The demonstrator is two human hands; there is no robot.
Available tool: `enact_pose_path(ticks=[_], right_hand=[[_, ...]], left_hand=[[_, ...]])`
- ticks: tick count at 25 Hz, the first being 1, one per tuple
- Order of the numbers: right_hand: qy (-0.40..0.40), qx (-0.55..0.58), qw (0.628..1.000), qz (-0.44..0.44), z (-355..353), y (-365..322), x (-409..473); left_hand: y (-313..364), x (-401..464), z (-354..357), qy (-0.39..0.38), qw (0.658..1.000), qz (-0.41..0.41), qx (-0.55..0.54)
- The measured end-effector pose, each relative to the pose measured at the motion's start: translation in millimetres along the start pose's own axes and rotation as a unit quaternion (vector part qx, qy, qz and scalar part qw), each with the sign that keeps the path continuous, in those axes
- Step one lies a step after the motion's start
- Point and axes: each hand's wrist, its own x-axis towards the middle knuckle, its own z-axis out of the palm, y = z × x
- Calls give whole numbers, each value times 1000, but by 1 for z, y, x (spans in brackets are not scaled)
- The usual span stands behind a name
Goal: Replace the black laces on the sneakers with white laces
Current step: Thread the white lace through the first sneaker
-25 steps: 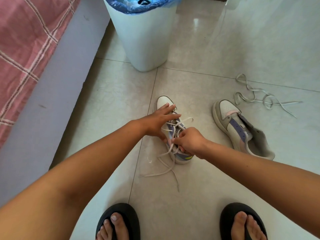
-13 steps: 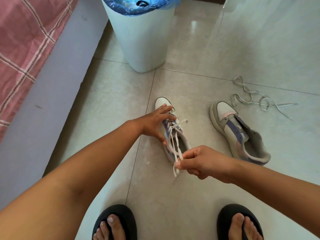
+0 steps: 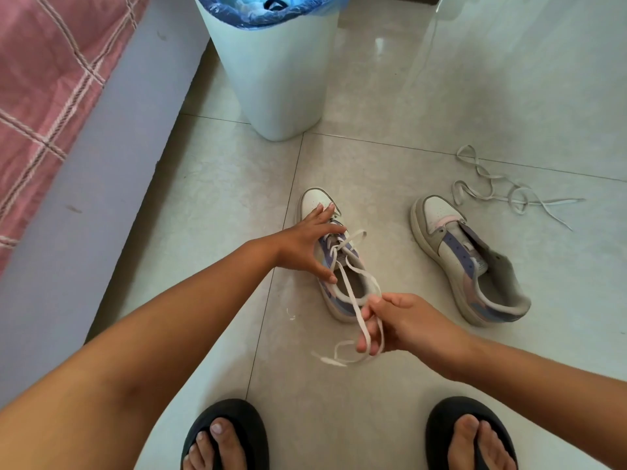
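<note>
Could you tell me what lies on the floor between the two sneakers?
Only bare floor tile lies between the left sneaker and the right sneaker, seen from the head camera.

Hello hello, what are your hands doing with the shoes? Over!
Left hand pressing left sneaker down. Right hand pulling its white lace. Right sneaker unlaced, spare lace beside it. Nothing blocking.

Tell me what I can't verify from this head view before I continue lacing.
- Lower eyelets of the left sneaker: covered by the left hand.
- How the lace runs inside the right hand: curled fingers hide it.
- Bin contents: cut off by the top edge.
</note>
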Motion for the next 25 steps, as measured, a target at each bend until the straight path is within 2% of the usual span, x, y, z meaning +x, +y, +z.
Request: enact_pose_path(ticks=[1,2,3,4,5,6,7,9,11,12,14,15,16,17,18,19,20,21,23,25], right_hand=[[32,-100,993,-48,1,2,-9],[67,-260,954,-131,0,6,-19],[93,-434,863,-241,-2,12,-29],[92,-550,751,-354,-3,19,-41],[48,-598,680,-422,-1,24,-52],[0,-608,651,-455,-1,30,-58],[-35,-611,645,-458,-1,32,-60],[-94,-639,654,-394,-1,30,-57],[-136,-671,672,-284,0,28,-48],[-119,-687,676,-238,0,28,-43],[-16,-711,669,-217,-2,24,-25],[49,-684,697,-207,-3,15,-14],[107,-619,750,-205,-5,6,1],[132,-514,829,-175,-8,-2,18],[118,-391,906,-116,-8,-10,34],[98,-279,953,-61,-9,-16,49],[77,-191,979,-5,-9,-20,60],[57,-134,989,40,-7,-22,68],[36,-90,991,92,-1,-24,75],[49,-64,992,101,5,-23,79]], left_hand=[[-1,0,0,2,1000,1,-4],[-2,0,1,3,1000,2,-8],[-2,1,1,4,1000,3,-11],[-3,1,2,7,1000,5,-13],[-3,2,2,7,1000,7,-12],[-3,3,1,4,1000,9,-9],[-2,3,0,-2,1000,11,-4],[-2,5,-1,-7,1000,10,4],[-1,6,-2,-11,1000,8,7],[-1,7,-2,-12,1000,7,9],[-1,8,-3,-14,1000,5,18],[-1,8,-3,-14,1000,5,22],[-1,9,-3,-12,1000,5,25],[-1,9,-2,-11,1000,5,28],[0,9,-2,-11,999,4,30],[1,9,-2,-12,999,3,31],[1,9,-2,-14,999,1,33],[2,9,-3,-15,999,0,35],[3,9,-4,-15,999,1,42],[4,9,-4,-13,999,5,47]])
